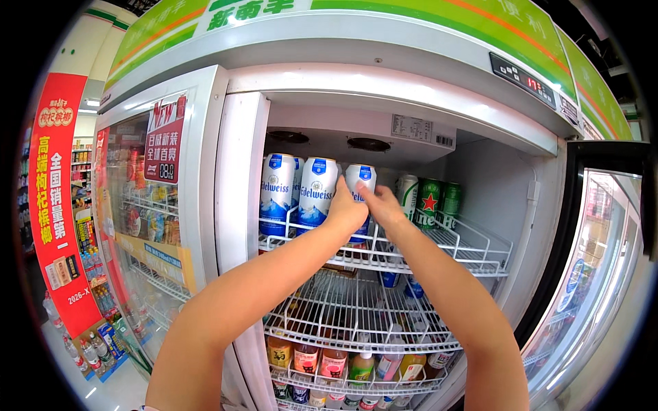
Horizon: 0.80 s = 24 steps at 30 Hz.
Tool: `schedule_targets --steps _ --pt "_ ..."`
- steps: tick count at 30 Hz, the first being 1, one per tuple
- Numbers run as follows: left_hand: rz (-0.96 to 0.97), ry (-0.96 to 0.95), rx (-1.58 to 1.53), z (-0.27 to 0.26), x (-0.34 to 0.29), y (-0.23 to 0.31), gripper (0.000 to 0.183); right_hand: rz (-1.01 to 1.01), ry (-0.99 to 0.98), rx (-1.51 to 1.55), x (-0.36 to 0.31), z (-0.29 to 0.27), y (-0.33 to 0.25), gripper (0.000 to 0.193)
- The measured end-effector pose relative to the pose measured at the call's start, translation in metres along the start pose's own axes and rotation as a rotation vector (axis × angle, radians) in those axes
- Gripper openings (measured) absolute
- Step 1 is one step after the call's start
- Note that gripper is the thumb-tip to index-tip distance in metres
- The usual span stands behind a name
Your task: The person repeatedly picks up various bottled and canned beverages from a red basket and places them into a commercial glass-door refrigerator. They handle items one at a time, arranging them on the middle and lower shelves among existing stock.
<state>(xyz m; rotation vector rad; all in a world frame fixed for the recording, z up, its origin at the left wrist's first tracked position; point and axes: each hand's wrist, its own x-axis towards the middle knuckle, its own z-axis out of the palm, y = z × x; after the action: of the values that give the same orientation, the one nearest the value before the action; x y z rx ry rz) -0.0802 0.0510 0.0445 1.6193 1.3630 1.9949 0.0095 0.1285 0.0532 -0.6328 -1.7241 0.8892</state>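
Observation:
Both arms reach into an upright drinks fridge to its top wire shelf [373,253]. My left hand [348,205] and my right hand [385,207] close round a tall white-and-blue beer can [360,177] from its two sides. The can stands upright at the shelf's front; my fingers hide its middle, and whether its base rests on the shelf I cannot tell. Just left of my left hand is a similar can [317,190], with another white-and-blue can [276,192] further left and one partly hidden behind. Right of my right hand stand several green cans [430,200].
A low wire rail edges the shelf front. Below are a wire shelf [356,312] with a few blue cans at its back and a row of bottles [332,363]. A glass door [161,205] stands at left; an open black-framed door [576,253] at right. Fan vents [369,144] sit above.

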Motion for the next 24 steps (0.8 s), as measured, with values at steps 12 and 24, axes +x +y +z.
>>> schedule_targets --steps 12,24 --pt "0.141 0.016 -0.034 0.006 0.003 -0.022 0.084 -0.098 0.036 -0.213 0.016 -0.003 0.015 0.068" --pt "0.986 0.096 0.227 -0.001 -0.043 0.018 0.070 -0.768 0.282 0.232 -0.088 -0.019 -0.034 0.053"
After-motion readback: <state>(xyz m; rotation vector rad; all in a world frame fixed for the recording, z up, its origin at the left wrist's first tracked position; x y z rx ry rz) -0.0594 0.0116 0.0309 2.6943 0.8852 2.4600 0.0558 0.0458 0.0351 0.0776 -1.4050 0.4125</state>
